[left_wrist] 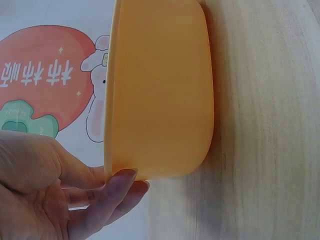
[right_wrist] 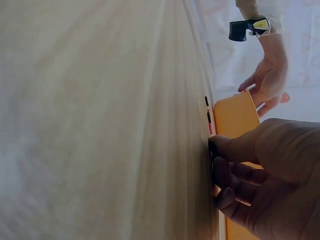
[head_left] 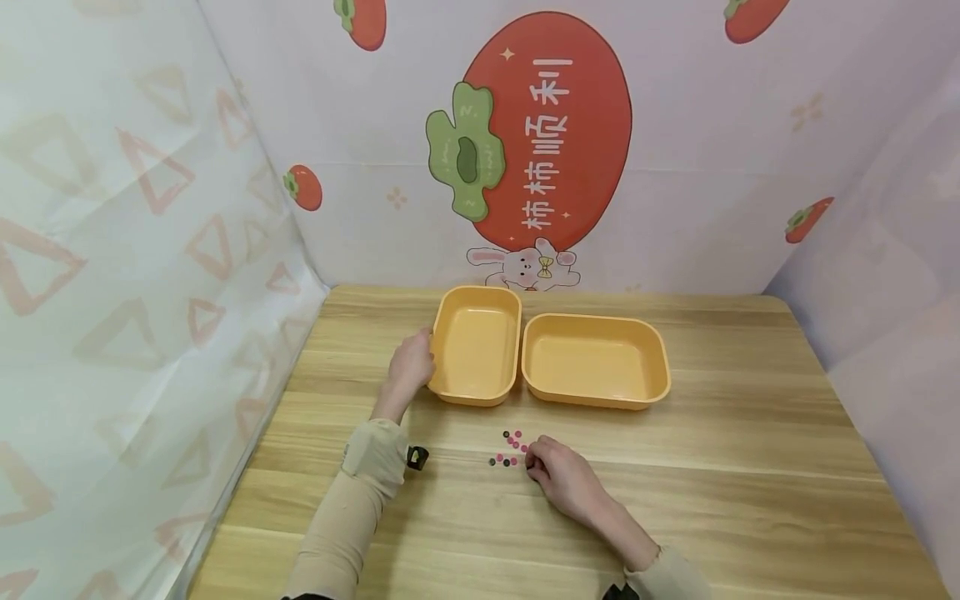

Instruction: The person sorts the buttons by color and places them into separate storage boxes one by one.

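Observation:
My left hand [head_left: 411, 362] grips the rim of the left yellow-orange plastic bin [head_left: 476, 350], the thumb on one side and the fingers on the other. In the left wrist view the outer wall of that bin [left_wrist: 160, 90] fills the middle. Low over the table, my right hand [head_left: 566, 479] pinches a small black disc [right_wrist: 212, 147] between thumb and fingertips; the fingers cover part of it. Left of these fingertips lie several small flat discs, pink ones [head_left: 516, 445] and dark ones [head_left: 507, 462], in a loose group.
A second yellow-orange bin [head_left: 592, 358], set sideways, stands right beside the first. Both are on a wood-grain table [head_left: 720, 467] near its far edge. A printed cloth wall [head_left: 675, 208] rises behind. A small black device [head_left: 417, 457] is worn at the left wrist.

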Demonstrator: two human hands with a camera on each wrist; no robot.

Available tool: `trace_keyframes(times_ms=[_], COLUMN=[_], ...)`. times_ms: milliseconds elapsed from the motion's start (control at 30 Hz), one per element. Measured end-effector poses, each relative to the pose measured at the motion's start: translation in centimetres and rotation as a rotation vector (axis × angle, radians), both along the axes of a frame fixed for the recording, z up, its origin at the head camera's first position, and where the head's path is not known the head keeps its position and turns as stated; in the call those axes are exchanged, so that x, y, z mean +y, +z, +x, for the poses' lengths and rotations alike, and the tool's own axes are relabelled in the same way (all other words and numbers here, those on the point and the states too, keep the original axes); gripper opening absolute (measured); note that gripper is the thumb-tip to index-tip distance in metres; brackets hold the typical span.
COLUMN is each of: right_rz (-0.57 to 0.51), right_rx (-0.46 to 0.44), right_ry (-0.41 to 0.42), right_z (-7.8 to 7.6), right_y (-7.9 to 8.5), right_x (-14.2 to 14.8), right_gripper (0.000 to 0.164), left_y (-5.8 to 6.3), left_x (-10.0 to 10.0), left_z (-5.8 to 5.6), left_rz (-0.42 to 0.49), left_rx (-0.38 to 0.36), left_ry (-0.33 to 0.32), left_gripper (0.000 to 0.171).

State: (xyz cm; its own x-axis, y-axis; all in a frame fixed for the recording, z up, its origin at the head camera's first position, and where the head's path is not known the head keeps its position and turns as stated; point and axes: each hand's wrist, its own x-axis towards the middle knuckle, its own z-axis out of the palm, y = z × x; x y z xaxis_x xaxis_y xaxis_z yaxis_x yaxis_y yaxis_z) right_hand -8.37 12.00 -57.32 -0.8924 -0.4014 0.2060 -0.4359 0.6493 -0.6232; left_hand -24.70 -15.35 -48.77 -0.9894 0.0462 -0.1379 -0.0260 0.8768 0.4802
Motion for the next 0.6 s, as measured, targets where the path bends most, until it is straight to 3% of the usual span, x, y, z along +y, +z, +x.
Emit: trace_keyframes(times_ms=[200, 333, 367, 433, 567, 600], right_rz=[-0.008, -0.075, -0.107, -0.169, -0.281, -0.306], right_rx=[0.096, -0.048, -0.098, -0.188, -0.307, -0.331], right_ry=[0.025, 0.008, 0.005, -0.005, -0.022, -0.025], right_z=[-0.2, -0.3, -0.3, -0.6, -1.2, -1.3], right_y=[-1.0, -0.2, 0.0, 0.3, 0.8, 0.9], right_x=[0.3, 0.2, 0.3, 0.5, 1.2, 1.4], right_gripper=[0.02, 0.017, 0.015, 0.009, 0.004, 0.004], left_y=[-0.4, -0.6, -1.3, -1.5, -1.6, -1.0], left_x=[-0.2, -0.3, -0.6, -0.6, -0.6, -0.3], left_z=[0.0, -0.1, -0.5, -0.5, -0.5, -0.1], left_rz=[0.004, 0.021, 0.014, 0.016, 0.042, 0.058], left_rx=[0.018, 0.011, 0.032, 0.031, 0.022, 0.001], left_ry=[-0.02, -0.016, -0.022, -0.02, -0.01, 0.0], left_gripper=[0.056, 0.056, 0.056, 0.056, 0.059, 0.059])
